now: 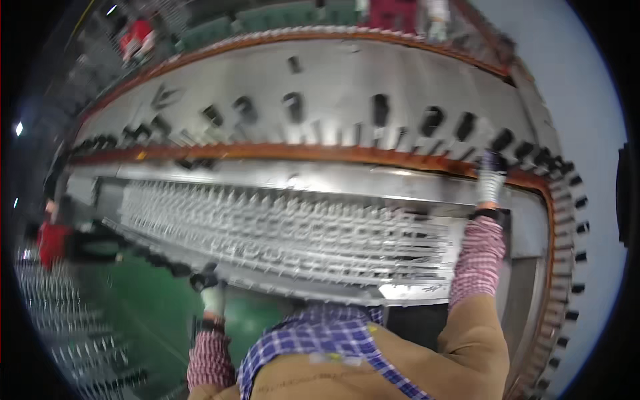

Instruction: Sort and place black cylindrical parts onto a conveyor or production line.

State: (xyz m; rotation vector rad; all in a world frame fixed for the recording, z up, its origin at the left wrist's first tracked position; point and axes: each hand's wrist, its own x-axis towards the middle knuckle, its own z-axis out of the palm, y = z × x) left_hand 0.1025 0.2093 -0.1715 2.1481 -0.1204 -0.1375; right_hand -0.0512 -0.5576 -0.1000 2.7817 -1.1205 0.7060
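Note:
My right hand [492, 172], in a pale glove with dark fingers, reaches forward to the orange-brown rail [320, 153]. It is among slim pieces with black ends that line this rail, close to one black-ended piece [501, 140]. Blur hides whether its fingers grip anything. Low on the left, my left hand [212, 293] wears a similar glove, beside the near edge of a long tray [313, 288]. Its dark fingers are smeared, so any hold is unclear. Rows of shiny metal pieces [280, 230] fill the tray between my hands.
Behind the rail stretches a wide metal surface [347, 73]; the rail curves round at the right. A white sheet [413, 293] lies at the tray's near right corner. People in red [52, 243] stand at the left and far left. Metal racks [80, 340] stand on the green floor [143, 287].

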